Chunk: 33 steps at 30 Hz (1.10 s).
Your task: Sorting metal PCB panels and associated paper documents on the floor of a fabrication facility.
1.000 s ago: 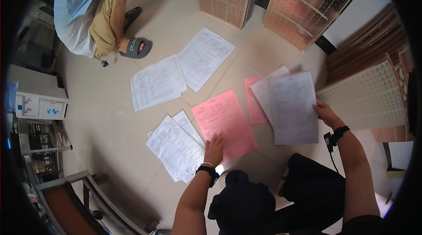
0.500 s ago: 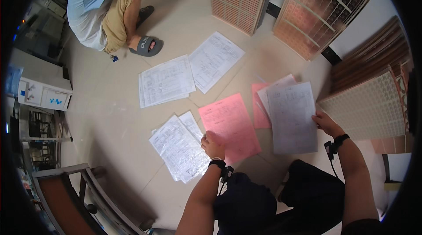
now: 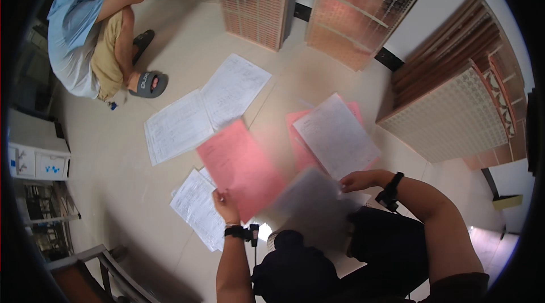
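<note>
My left hand [image 3: 225, 206] pinches the lower left edge of a pink printed sheet [image 3: 238, 164], lifted over a stack of white forms [image 3: 196, 206] on the floor. With its fingers closed, my right hand [image 3: 359, 181] grips the right edge of a greyish-white sheet [image 3: 306, 201]. That sheet is smeared by motion and hangs above my knees, its left side close to the pink sheet. Beyond my right hand, a white sheet [image 3: 338, 138] lies across pink paper [image 3: 298, 147]. Two more groups of white forms, one left [image 3: 179, 124] and one farther [image 3: 235, 88], lie on the tiles.
A person in a light blue shirt [image 3: 79, 30] crouches at the far left. Patterned lattice panels [image 3: 252, 5] and brown slatted boards [image 3: 448, 47] lean along the wall. At left stands a white cabinet [image 3: 51, 164]; a metal frame [image 3: 85, 257] is at lower left.
My right hand has drawn the greyish sheet left and nearer to me, uncovering the pile at right. My left hand still holds the pink sheet. The whole view has shifted right.
</note>
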Each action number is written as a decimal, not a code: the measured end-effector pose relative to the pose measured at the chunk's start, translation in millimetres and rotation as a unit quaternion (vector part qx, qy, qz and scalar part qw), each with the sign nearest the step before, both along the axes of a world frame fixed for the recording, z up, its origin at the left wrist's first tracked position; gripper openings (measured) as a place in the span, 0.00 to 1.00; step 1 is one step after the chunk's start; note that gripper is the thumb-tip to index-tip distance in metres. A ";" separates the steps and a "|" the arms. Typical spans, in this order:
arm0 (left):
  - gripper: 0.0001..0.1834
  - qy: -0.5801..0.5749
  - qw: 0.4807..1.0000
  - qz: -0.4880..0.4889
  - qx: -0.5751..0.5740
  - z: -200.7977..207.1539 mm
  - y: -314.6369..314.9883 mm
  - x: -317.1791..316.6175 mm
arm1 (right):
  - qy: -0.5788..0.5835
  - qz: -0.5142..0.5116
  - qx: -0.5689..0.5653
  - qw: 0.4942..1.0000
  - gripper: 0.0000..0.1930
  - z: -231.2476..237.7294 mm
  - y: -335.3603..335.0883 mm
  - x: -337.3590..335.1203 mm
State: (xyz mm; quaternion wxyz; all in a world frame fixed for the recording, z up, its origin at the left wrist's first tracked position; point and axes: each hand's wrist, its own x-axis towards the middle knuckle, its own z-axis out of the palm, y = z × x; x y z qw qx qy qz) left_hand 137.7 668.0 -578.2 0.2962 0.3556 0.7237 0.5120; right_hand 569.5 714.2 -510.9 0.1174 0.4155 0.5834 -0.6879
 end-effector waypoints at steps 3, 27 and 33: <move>0.04 -0.048 0.999 0.001 0.008 46.7 14.1 -12.3 | -0.003 0.008 -0.014 1.000 0.15 -21.3 -4.5 -27.7; 0.12 -0.200 0.945 0.244 0.086 133.0 -8.8 -106.5 | -0.303 -0.404 0.422 0.753 0.31 -114.4 17.9 100.1; 0.11 -0.285 0.879 0.366 0.108 99.6 -120.2 -210.1 | -0.313 -0.389 0.419 0.758 0.14 -53.9 44.1 121.4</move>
